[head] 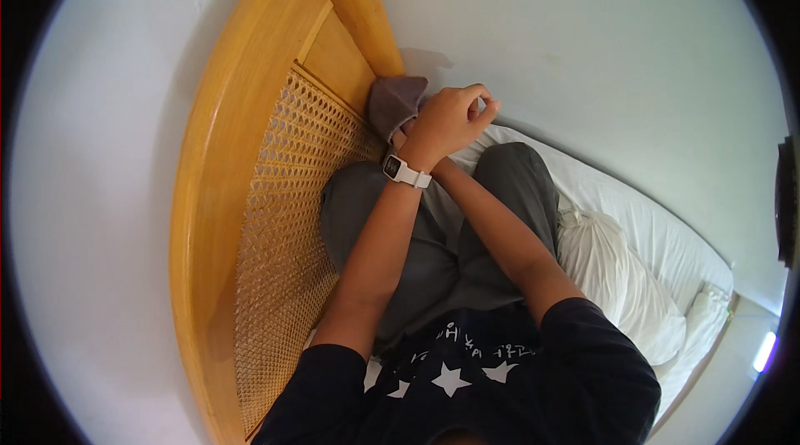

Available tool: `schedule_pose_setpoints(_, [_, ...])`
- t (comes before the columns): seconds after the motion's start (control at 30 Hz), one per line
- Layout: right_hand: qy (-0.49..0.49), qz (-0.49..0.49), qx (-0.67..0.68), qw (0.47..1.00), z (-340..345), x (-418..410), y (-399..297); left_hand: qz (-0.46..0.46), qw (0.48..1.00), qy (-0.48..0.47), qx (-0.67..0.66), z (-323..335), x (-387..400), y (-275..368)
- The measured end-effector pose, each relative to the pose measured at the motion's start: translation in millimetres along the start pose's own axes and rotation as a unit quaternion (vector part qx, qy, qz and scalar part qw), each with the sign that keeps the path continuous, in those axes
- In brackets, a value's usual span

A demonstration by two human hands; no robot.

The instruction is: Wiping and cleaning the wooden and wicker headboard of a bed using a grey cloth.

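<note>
My left hand [451, 120], with a white-banded watch [406, 172] on its wrist, is held up near the wall with its fingers curled and nothing visible in them. My right forearm passes beneath the left wrist, so the arms cross. Only a little of my right hand [400, 136] shows, at the lower edge of a brownish-grey cloth [397, 101], which it holds; the rest is hidden behind the left wrist. The cloth lies against the foot of a wooden post [369, 20], where the post meets the wooden panel [340, 60] of a headboard or footboard.
A curved wooden frame [209, 151] with woven cane webbing [287, 195] rises on the left. My bent knees [512, 176] are below my arms. To the right lie a white sheet [600, 189] and a knotted white cloth bundle [615, 264]. A pale wall [562, 39] stands ahead.
</note>
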State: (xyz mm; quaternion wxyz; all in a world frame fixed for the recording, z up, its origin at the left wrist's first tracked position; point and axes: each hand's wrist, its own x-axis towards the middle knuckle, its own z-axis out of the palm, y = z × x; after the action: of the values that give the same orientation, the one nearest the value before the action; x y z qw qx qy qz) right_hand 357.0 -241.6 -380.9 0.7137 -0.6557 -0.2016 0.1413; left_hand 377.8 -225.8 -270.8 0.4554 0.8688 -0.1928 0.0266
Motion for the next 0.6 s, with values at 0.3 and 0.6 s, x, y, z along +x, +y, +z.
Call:
schedule_pose_setpoints(0.3, [-0.072,-0.075,-0.019,0.994,9.7,-10.2,5.4,-0.1,0.943,0.099,-0.302,-47.4,-14.5,6.9])
schedule_pose_setpoints(0.6, [0.013,-0.067,-0.035,0.997,16.7,4.3,-7.2,-0.191,0.703,0.287,-0.622,-74.4,-63.2,-11.4])
